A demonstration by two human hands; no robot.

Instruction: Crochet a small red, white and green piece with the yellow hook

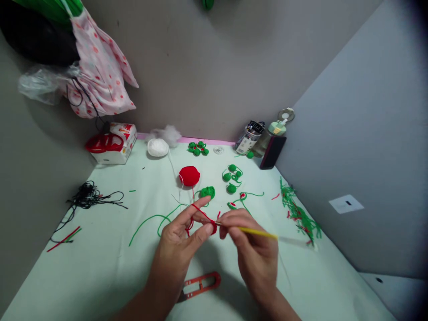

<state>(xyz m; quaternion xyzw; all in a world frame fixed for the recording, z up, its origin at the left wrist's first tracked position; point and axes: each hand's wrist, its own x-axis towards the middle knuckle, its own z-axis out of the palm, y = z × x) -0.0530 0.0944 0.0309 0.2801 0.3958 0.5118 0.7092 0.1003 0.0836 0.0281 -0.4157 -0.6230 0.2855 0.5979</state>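
Note:
Between finger and thumb, my left hand (180, 240) pinches a small piece of red crochet (214, 227), with red yarn running over its raised index finger. My right hand (250, 249) grips a crochet hook (257, 231) with a yellow handle, its metal tip at the red stitches. Beyond the hands lie a red yarn ball (189, 176) and a smaller green yarn ball (207, 192). Thread snips (202, 285) with an orange frame rest on the table below the hands, partly covered by my left wrist.
Small green crocheted balls (232, 177) and green-red pieces (242, 195) lie ahead. A white yarn ball (158, 147) and a box (117, 142) stand at the back left. Black cord (87, 196) is at left, yarn scraps (297, 209) at right. A phone (273, 152) leans by a jar.

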